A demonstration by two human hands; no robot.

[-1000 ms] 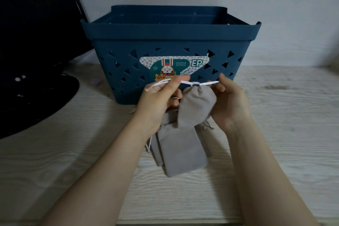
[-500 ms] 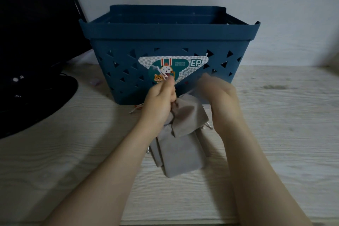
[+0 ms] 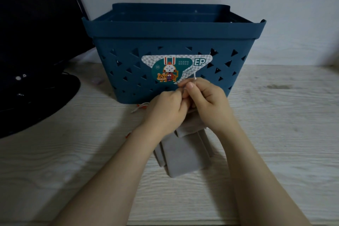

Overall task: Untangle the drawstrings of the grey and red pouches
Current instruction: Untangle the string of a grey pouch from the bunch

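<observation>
Task in progress, untangling not finished. Left hand [image 3: 166,111] and right hand [image 3: 206,102] both pinch white drawstring [image 3: 194,77] just before blue basket [image 3: 174,29]. Grey pouches [image 3: 180,156] lie stacked on bench [image 3: 275,134] before basket. Red pouch mostly hidden; only orange-red bits left of hands.

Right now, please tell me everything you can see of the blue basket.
The blue basket looks like dark blue plastic, upright on the pale wooden table, its open top wider than its base. Triangular holes pierce its front wall, which bears a sticker with a cartoon rabbit and "EP". Both hands work just before it; contact cannot be told.
</observation>
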